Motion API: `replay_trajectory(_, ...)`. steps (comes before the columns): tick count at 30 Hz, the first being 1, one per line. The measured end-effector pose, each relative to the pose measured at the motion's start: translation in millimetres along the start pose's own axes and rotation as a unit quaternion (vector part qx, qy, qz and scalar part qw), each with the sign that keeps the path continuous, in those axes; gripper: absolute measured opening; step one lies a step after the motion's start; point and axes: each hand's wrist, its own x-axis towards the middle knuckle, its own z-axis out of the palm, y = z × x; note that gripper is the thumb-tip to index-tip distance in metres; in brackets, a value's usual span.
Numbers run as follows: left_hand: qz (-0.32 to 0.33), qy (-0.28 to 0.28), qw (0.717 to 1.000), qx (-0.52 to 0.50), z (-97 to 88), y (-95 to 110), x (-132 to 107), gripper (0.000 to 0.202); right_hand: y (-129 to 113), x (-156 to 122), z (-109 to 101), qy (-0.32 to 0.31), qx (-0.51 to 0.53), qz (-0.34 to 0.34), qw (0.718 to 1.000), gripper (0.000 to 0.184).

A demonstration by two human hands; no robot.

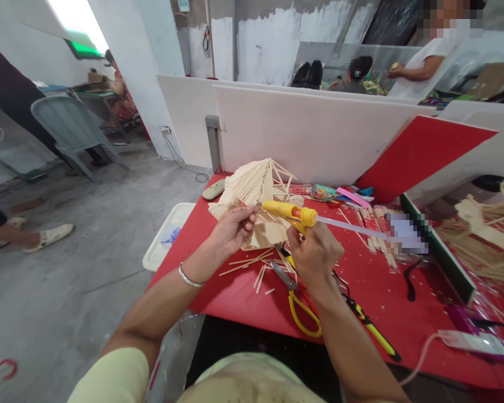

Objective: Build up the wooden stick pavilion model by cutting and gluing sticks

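My right hand (pixel 318 252) is wrapped round the grip of a yellow hot glue gun (pixel 283 211), its nozzle pointing left. A long translucent glue stick (pixel 348 225) sticks out of the gun's back. Just off the nozzle, my left hand (pixel 236 226) is closed in a pinch; whatever its fingertips hold is too small to make out. Behind both hands stands a model building of thin wooden sticks (pixel 254 182) with a sloping roof. Scissors with yellow handles (pixel 304 316) lie below my right hand, beside loose sticks (pixel 259 278).
A yellow-black utility knife (pixel 373 330) lies right of my right forearm on the red table (pixel 231 296). Bundled sticks (pixel 378 221) and a green-edged board (pixel 439 252) are further right. White panels (pixel 319 134) rise behind. A white tray (pixel 153 254) is at left. Other people are beyond.
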Motion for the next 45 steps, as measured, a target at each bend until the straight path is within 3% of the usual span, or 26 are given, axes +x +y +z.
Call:
replay_trajectory(6,0.039,0.021,0.999,0.019,1.3,-5,0,0.013,1,-2,-2,0.003,-0.014,0.0,1.0,0.022)
replay_trajectory(13,0.07,0.008,0.997,0.031,-4.4,-10,4,0.019,2,-3,-2,0.012,-0.017,0.003,1.0,0.023)
replay_trajectory(24,0.093,0.023,0.993,0.076,-4.2,-12,3,0.025,0,-1,-3,0.001,0.006,0.021,1.0,0.023)
replay_trajectory(29,0.089,0.018,0.993,0.076,-4.0,-12,3,0.027,-1,0,-3,0.034,-0.025,-0.009,0.999,0.024)
replay_trajectory(45,0.079,0.013,0.994,0.072,-6.7,-10,6,0.025,-1,-1,-1,0.03,-0.022,-0.013,0.999,0.021)
